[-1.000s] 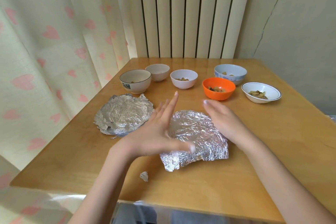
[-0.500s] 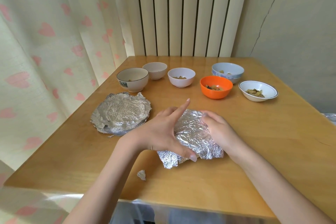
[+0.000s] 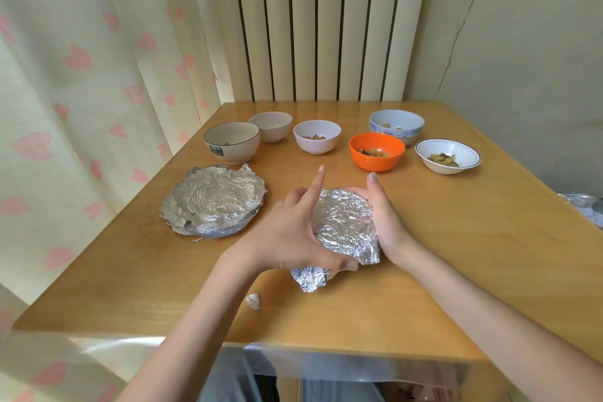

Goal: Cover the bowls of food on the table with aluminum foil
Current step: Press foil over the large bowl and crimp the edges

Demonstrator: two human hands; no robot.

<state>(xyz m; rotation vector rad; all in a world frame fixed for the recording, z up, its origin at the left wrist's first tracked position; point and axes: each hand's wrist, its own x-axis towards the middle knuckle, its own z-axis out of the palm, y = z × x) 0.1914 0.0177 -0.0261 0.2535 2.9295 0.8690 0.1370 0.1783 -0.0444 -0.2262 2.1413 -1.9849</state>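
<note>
A bowl wrapped in crinkled aluminum foil (image 3: 346, 225) sits on the wooden table (image 3: 456, 264) in front of me. My left hand (image 3: 290, 238) grips its left side, thumb pressing the near foil edge and index finger pointing up. My right hand (image 3: 388, 222) cups its right side against the foil. A second foil-covered dish (image 3: 212, 202) lies to the left. Uncovered behind them stand a black-rimmed bowl (image 3: 232, 142), a beige bowl (image 3: 270, 126), a white bowl (image 3: 317, 136), an orange bowl (image 3: 377, 151), a blue bowl (image 3: 396, 126) and a shallow white bowl (image 3: 447, 156), most showing food.
A small foil scrap (image 3: 253, 300) lies near the table's front edge. More foil (image 3: 587, 209) shows at the right border. A heart-print curtain hangs on the left, with a radiator and a wall behind the table.
Both hands came down from above the foil and closed on the bowl's sides, pressing the loose sheet tighter round it.
</note>
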